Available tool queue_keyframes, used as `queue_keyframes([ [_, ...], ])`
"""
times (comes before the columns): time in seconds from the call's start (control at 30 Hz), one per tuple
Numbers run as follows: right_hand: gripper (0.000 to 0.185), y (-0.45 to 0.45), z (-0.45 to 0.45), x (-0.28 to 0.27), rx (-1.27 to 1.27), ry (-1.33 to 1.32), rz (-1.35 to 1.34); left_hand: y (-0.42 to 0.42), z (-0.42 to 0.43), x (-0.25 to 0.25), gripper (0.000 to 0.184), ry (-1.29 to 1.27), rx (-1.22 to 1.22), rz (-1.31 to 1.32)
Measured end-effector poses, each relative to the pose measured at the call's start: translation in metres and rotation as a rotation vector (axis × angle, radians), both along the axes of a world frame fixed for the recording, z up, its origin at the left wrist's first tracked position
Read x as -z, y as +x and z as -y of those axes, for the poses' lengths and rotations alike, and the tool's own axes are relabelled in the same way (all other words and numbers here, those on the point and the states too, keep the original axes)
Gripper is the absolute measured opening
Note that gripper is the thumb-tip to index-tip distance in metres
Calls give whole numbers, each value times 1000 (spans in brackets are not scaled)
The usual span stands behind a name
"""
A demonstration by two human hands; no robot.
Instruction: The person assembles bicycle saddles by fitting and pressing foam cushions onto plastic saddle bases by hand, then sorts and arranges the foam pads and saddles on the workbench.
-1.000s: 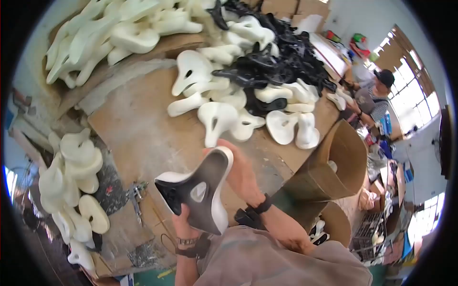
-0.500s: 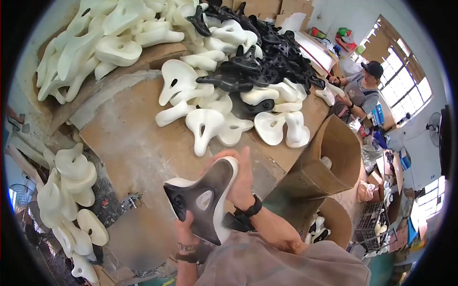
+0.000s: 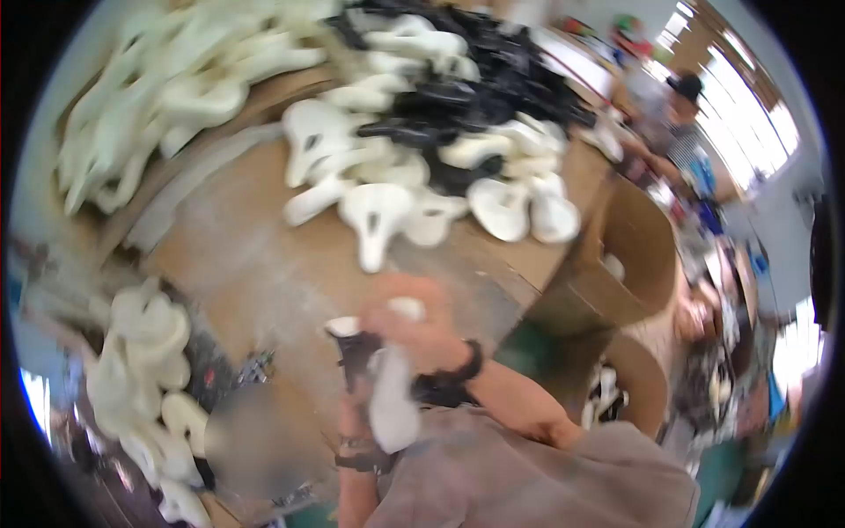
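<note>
A black and white saddle-shaped piece [image 3: 394,400] is held close to my body, tilted so that its white side edge shows. My right hand [image 3: 418,326] wraps over its upper end, blurred by motion. Lower down, my left hand [image 3: 355,400] grips its dark side, mostly hidden behind the piece. Beyond my hands, a white piece with a slot [image 3: 376,216] lies at the near edge of a pile of similar white pieces and black pieces [image 3: 475,97].
More white pieces are heaped at the upper left [image 3: 202,97] and lower left [image 3: 145,352]. A metal tool [image 3: 255,367] lies on the brown work surface [image 3: 229,255]. Cardboard bins [image 3: 590,290] stand at the right. Another person [image 3: 678,114] works at the upper right, holding a white piece.
The held piece has turned from showing its broad dark face to showing its narrow white side. My right hand has moved over its top. The view has shifted slightly and blurred.
</note>
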State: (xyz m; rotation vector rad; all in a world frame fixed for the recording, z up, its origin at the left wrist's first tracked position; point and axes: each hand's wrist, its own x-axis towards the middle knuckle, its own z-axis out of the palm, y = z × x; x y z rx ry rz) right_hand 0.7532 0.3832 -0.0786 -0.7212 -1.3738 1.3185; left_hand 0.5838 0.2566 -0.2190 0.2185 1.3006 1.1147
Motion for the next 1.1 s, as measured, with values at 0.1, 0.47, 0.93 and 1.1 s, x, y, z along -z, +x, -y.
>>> queue_keyframes([
  [0.1, 13, -7, 6, 0, -82, 9, -121, -17, 2, 23, 31, 65, 31, -75],
  [0.47, 38, 127, 68, 116, 534, -200, 124, -28, -42, -8, 63, 252, 383, -369],
  [0.93, 45, 318, 247, 254, 1562, -420, -1055, -103, -39, 33, 55, 215, 335, 161],
  [1.1, 35, 273, 153, 224, 1176, -591, -830, -150, -21, 56, 55, 258, 132, 31],
])
